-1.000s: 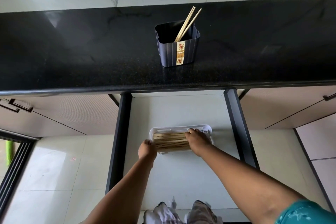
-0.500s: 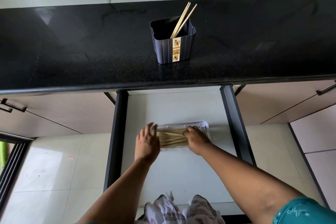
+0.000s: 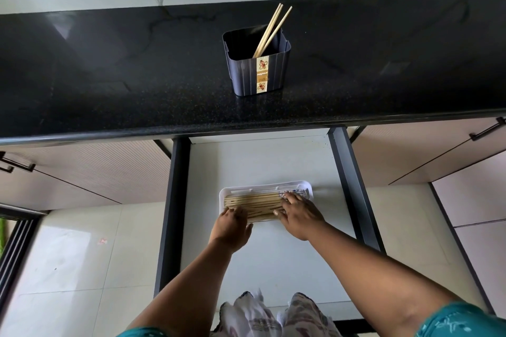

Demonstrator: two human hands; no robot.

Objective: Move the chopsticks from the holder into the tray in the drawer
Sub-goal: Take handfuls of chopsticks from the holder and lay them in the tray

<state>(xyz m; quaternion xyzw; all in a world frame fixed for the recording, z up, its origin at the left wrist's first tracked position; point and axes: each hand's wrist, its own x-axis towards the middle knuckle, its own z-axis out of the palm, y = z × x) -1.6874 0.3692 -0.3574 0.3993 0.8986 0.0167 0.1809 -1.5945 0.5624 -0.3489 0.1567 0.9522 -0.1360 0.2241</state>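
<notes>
Open drawer (image 3: 273,268) below the black tabletop (image 3: 137,76). White tray (image 3: 308,188) lies on the drawer floor, filled with a flat row of wooden chopsticks (image 3: 253,204). Left hand (image 3: 231,227) rests on the row's near left end, fingers curled; grip cannot be told. Right hand (image 3: 299,217) lies flat on the right end, fingers spread, grip wide, holding nothing. Dark holder (image 3: 257,63) stands upright on the tabletop with remaining chopsticks (image 3: 271,30) leaning inside.

1. The holder (image 3: 257,63) is set on the counter (image 3: 109,76), behind the pulled-out drawer (image 3: 260,161).
2. Three chopsticks (image 3: 271,31) are leaned inside the holder.
3. The tray (image 3: 265,187) is placed in the drawer.
4. A row of chopsticks (image 3: 252,205) is laid lengthwise, left to right, in the tray.
5. The left hand (image 3: 230,227) is rested at the row's left end, the right hand (image 3: 299,216) on its right end.
</notes>
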